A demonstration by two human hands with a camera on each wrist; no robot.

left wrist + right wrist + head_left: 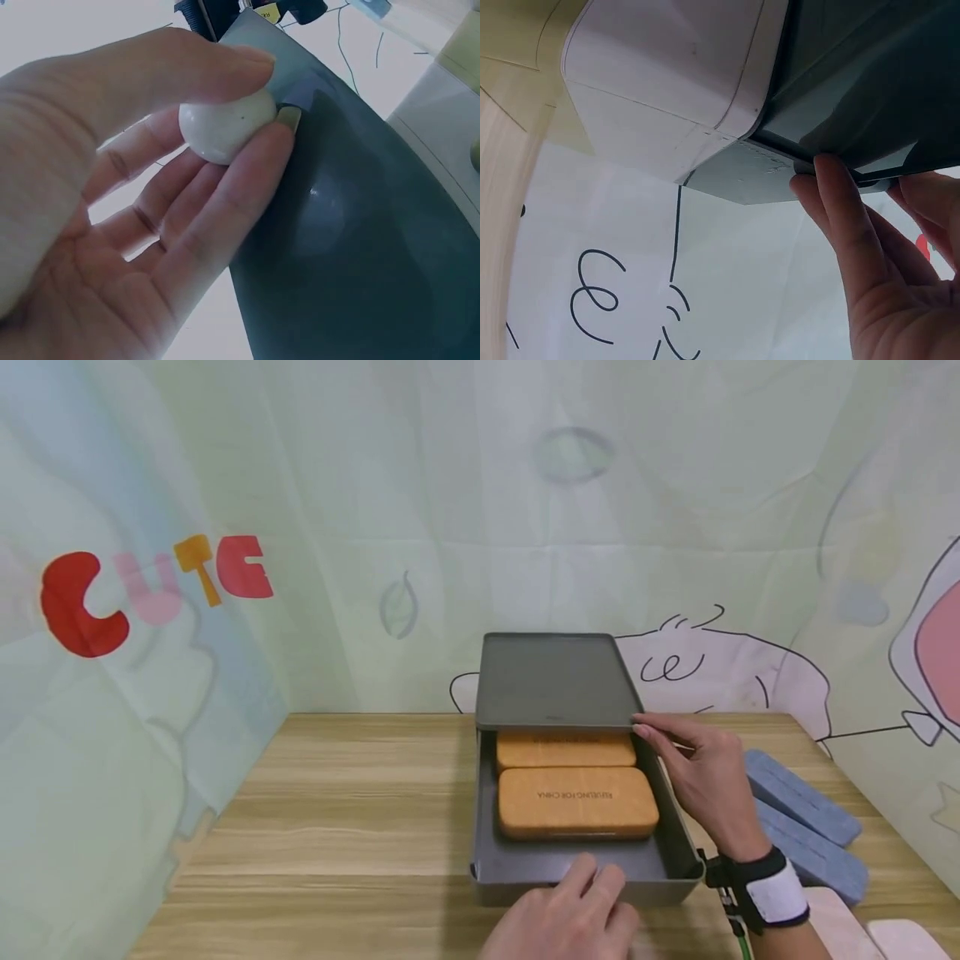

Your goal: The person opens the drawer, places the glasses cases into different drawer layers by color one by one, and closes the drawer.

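On a pale wood-grained surface (337, 810) sits a dark grey rectangular box (663, 892), its flat dark grey lid (555, 681) over the far part and its near part uncovered. Inside lie two tan-orange rounded rectangular cases, one behind the other: the near tan-orange case (577, 802) shows upside-down lettering that reads "REFUELING FOR CHINA", while the far tan-orange case (566, 750) runs partly out of sight beneath the lid's near edge.

The right hand (708, 785), with a black strap bearing a white patch (765, 889) around its wrist, pinches the lid at its near right corner. The left hand (566, 918) is low at the box's front wall, well apart from the right one. From the left wrist, its thumb and fingers are clamped on a small glossy white ball-like piece (225, 127) just beside a dark grey panel — whether the piece is fixed to it, I cannot tell.

Right of the box, two blue-grey elongated cases (813, 853) lie side by side at a slant; nearer, two pale pinkish pieces (832, 920) are cut off by the frame. Behind everything hangs a pale printed cloth (450, 485) — coloured letters at left spell "CUTE".
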